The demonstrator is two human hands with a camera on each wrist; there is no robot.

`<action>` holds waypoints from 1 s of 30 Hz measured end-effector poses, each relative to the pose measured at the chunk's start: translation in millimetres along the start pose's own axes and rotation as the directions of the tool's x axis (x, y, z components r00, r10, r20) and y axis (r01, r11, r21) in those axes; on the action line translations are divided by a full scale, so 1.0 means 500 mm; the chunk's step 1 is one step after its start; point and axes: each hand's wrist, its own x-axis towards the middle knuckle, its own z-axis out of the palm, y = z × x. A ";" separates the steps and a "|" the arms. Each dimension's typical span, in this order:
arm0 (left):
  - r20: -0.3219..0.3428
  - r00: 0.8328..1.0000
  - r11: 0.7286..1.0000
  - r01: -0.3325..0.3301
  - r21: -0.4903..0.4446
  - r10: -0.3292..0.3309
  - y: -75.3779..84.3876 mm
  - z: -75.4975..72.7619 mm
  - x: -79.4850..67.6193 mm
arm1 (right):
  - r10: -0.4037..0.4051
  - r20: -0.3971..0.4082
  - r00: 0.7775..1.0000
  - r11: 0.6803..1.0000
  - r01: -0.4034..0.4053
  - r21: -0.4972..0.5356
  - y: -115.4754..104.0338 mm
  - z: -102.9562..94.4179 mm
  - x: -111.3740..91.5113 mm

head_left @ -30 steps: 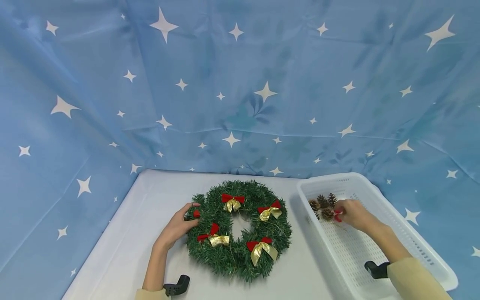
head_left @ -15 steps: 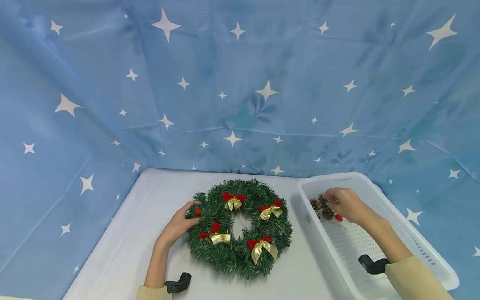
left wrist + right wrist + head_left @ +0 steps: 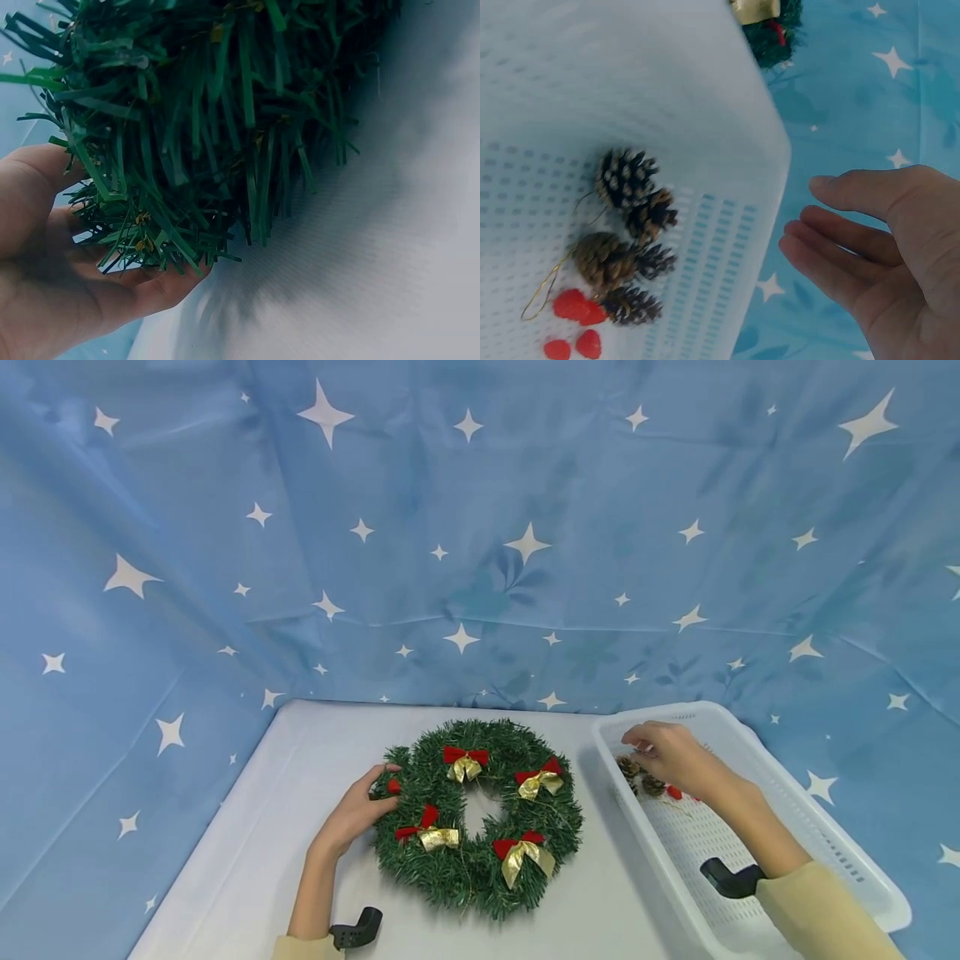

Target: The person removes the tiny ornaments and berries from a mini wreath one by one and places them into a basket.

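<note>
A green Christmas wreath with several red and gold bows lies on the white table. My left hand grips its left edge, thumb and fingers on either side of the greenery. In the left wrist view, the fingers curve around a tuft. My right hand is over the far left part of a white basket. Its thumb and fingers are apart, with nothing between them in the right wrist view. Several pine cones lie in the basket, beside small red pieces and gold cord loops.
The basket's raised, perforated walls stand at the right of the table. A blue curtain with white stars hangs behind and at both sides. Both wrists wear a black camera band.
My right hand has left the red piece it held at the basket's bottom and moved left and away, over the pine cones. The left hand stays on the wreath.
</note>
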 end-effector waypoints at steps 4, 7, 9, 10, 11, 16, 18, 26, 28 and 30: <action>0.002 1.000 1.000 0.001 0.003 -0.001 0.001 0.001 0.001 | -0.015 0.006 1.000 1.000 0.015 0.002 -0.015 0.004 0.014; 0.003 1.000 1.000 0.004 -0.001 -0.004 0.002 0.002 0.002 | -0.034 -0.001 0.999 0.999 0.034 0.005 -0.026 0.009 0.026; 0.003 1.000 1.000 0.004 -0.005 -0.004 0.002 0.002 0.002 | -0.043 0.000 0.999 0.999 0.043 0.010 -0.032 0.013 0.032; 0.004 1.000 1.000 0.004 -0.006 -0.004 0.002 0.002 0.002 | -0.044 0.004 0.999 0.999 0.044 0.012 -0.036 0.014 0.035; 0.005 1.000 1.000 0.004 -0.008 -0.004 0.002 0.002 0.003 | -0.044 0.008 0.999 0.999 0.044 0.011 -0.039 0.016 0.037; 0.009 1.000 1.000 0.006 -0.014 -0.005 0.001 0.000 0.001 | -0.042 0.022 0.999 0.999 0.042 0.007 -0.052 0.025 0.051; 0.009 1.000 1.000 0.007 -0.017 -0.007 0.001 0.000 0.000 | -0.043 0.023 0.999 0.999 0.043 0.016 -0.056 0.030 0.056; 0.008 1.000 1.000 0.009 -0.024 -0.009 0.002 -0.001 -0.002 | -0.047 0.042 0.998 0.998 0.046 0.040 -0.080 0.043 0.082; 0.008 1.000 1.000 0.011 -0.025 -0.011 0.003 -0.001 -0.002 | -0.059 0.043 0.997 0.997 0.057 0.051 -0.087 0.048 0.089; 0.008 1.000 1.000 0.012 -0.026 -0.012 0.003 -0.002 -0.002 | -0.083 0.042 0.996 0.995 0.080 0.062 -0.095 0.053 0.096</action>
